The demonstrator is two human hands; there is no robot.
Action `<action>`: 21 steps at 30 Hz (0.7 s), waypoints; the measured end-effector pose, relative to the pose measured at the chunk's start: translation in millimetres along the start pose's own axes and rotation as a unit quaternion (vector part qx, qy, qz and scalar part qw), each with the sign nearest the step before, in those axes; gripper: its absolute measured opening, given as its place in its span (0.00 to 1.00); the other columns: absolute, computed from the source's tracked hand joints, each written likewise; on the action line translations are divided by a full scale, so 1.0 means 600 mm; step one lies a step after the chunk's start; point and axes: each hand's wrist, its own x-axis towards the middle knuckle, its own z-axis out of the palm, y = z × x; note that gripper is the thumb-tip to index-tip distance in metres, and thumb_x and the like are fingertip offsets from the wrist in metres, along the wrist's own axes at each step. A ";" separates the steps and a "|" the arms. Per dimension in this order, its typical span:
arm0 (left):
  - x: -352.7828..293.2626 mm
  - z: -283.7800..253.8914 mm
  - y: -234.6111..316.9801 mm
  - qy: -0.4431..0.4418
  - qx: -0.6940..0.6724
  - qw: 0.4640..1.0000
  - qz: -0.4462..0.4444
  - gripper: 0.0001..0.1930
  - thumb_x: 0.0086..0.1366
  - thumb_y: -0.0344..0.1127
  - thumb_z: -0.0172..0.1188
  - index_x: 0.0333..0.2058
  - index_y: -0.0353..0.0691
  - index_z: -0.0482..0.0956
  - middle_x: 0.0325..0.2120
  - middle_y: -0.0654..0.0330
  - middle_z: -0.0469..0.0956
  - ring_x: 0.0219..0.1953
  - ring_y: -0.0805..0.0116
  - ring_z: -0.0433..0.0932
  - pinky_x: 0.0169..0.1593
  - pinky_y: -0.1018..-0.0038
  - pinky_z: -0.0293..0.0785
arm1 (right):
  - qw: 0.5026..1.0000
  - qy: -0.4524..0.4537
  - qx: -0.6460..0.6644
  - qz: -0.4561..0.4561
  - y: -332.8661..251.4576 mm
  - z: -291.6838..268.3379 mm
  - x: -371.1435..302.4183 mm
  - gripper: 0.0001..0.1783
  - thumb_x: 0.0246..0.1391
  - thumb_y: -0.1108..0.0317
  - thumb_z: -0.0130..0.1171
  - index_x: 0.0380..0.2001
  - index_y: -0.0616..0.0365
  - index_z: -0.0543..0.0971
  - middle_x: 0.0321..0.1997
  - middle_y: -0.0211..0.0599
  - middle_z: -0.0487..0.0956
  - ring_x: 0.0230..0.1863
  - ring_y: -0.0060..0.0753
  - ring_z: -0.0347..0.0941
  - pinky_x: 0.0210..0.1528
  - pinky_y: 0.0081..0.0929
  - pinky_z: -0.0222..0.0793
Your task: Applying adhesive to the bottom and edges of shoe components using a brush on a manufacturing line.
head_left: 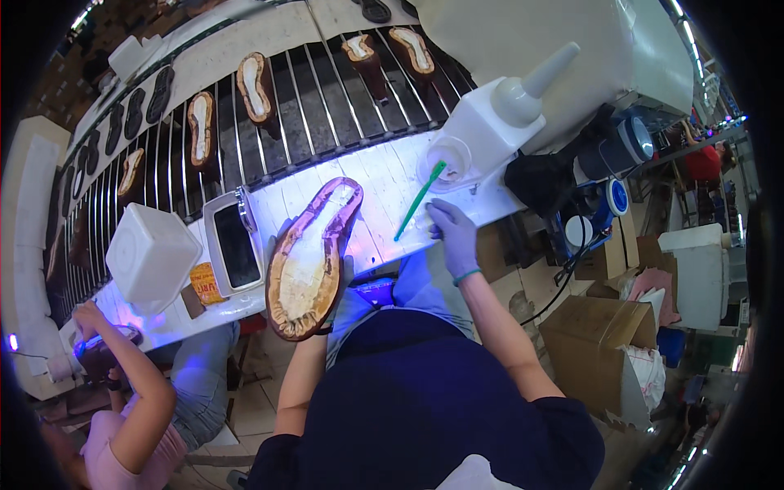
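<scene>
My left hand [349, 268], mostly hidden behind it, grips a brown shoe upper on a last [306, 265], held sole side up. The upper's edge is folded inward around a pale insole, with pleats at the toe end. On the right, my right hand [456, 238] wears a thin bluish glove; its fingers are loosely bent and slightly apart, with nothing visible in them. Just left of these fingertips lies a green brush [418, 202], slanting from a white cup [447, 155] down to the bench. A big white nozzle bottle [498, 122] stands behind the cup.
Several lasted uppers [255, 88] rest on a metal bar rack [302, 90] beyond the white bench [376, 163]. Black soles [159, 94] line the far-left ledge. A dark-filled tray [233, 245] and white container [153, 253] stand left, near a co-worker [139, 416]. Cardboard boxes [596, 343] stand right.
</scene>
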 end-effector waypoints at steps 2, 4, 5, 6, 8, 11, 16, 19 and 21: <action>-0.005 -0.002 0.018 -0.013 0.002 1.000 0.001 0.31 0.67 0.53 0.46 0.64 0.44 0.59 0.62 0.53 0.62 0.64 0.55 0.59 0.68 0.57 0.48 | 0.996 -0.015 0.086 0.027 0.025 0.019 0.015 0.23 0.53 0.65 0.62 0.50 0.65 0.74 0.33 0.29 0.77 0.26 0.16 0.68 0.28 0.15 0.64; -0.014 -0.007 0.030 -0.023 0.009 1.000 -0.002 0.31 0.67 0.53 0.46 0.63 0.44 0.59 0.62 0.53 0.62 0.64 0.55 0.60 0.68 0.57 0.48 | 0.994 -0.035 0.097 0.030 0.021 0.041 0.032 0.23 0.53 0.64 0.63 0.50 0.65 0.74 0.32 0.28 0.76 0.27 0.16 0.68 0.30 0.15 0.64; -0.025 -0.015 0.039 -0.030 0.010 1.000 -0.002 0.31 0.67 0.52 0.46 0.63 0.44 0.59 0.62 0.53 0.62 0.63 0.55 0.60 0.68 0.57 0.48 | 0.992 -0.052 0.107 0.030 0.018 0.045 0.033 0.23 0.53 0.64 0.63 0.50 0.64 0.74 0.32 0.27 0.76 0.28 0.16 0.68 0.31 0.16 0.64; -0.023 -0.012 0.053 -0.036 0.010 0.999 -0.003 0.31 0.67 0.52 0.47 0.63 0.44 0.59 0.61 0.53 0.62 0.63 0.54 0.60 0.67 0.57 0.49 | 0.993 -0.050 0.106 0.034 0.014 0.047 0.031 0.23 0.53 0.64 0.63 0.50 0.64 0.74 0.32 0.27 0.76 0.28 0.16 0.68 0.31 0.16 0.64; -0.038 -0.025 0.057 -0.048 0.010 0.999 -0.004 0.30 0.67 0.52 0.47 0.63 0.43 0.60 0.61 0.53 0.63 0.63 0.54 0.60 0.67 0.57 0.49 | 0.991 -0.030 0.119 0.049 0.004 0.046 0.027 0.20 0.55 0.66 0.61 0.50 0.63 0.74 0.33 0.27 0.76 0.31 0.17 0.67 0.36 0.16 0.63; -0.048 -0.038 0.057 -0.059 0.018 0.998 -0.011 0.30 0.67 0.52 0.47 0.63 0.43 0.60 0.61 0.53 0.63 0.63 0.54 0.61 0.67 0.58 0.50 | 0.976 -0.046 0.200 0.069 -0.025 0.023 0.016 0.17 0.58 0.71 0.56 0.50 0.63 0.73 0.34 0.27 0.76 0.33 0.17 0.68 0.39 0.18 0.63; -0.036 -0.033 0.052 -0.078 0.025 0.997 -0.010 0.30 0.66 0.52 0.48 0.62 0.43 0.61 0.60 0.53 0.64 0.62 0.54 0.61 0.66 0.58 0.51 | 0.975 -0.076 0.186 -0.092 -0.108 -0.065 0.030 0.16 0.61 0.75 0.50 0.51 0.67 0.73 0.34 0.28 0.76 0.33 0.19 0.69 0.39 0.19 0.65; -0.033 -0.032 0.049 -0.085 0.026 0.996 -0.003 0.30 0.66 0.51 0.49 0.62 0.42 0.61 0.60 0.53 0.64 0.62 0.54 0.62 0.66 0.58 0.52 | 0.975 -0.060 -0.138 -0.163 -0.118 -0.106 0.061 0.18 0.57 0.70 0.56 0.49 0.67 0.74 0.31 0.30 0.78 0.31 0.21 0.72 0.36 0.22 0.68; -0.036 -0.036 0.049 -0.087 0.027 0.996 0.000 0.30 0.66 0.51 0.49 0.62 0.42 0.61 0.60 0.53 0.64 0.61 0.53 0.62 0.66 0.59 0.52 | 0.871 0.029 -0.416 -0.262 -0.121 -0.102 0.057 0.18 0.51 0.66 0.60 0.45 0.61 0.76 0.30 0.42 0.80 0.30 0.38 0.77 0.35 0.33 0.70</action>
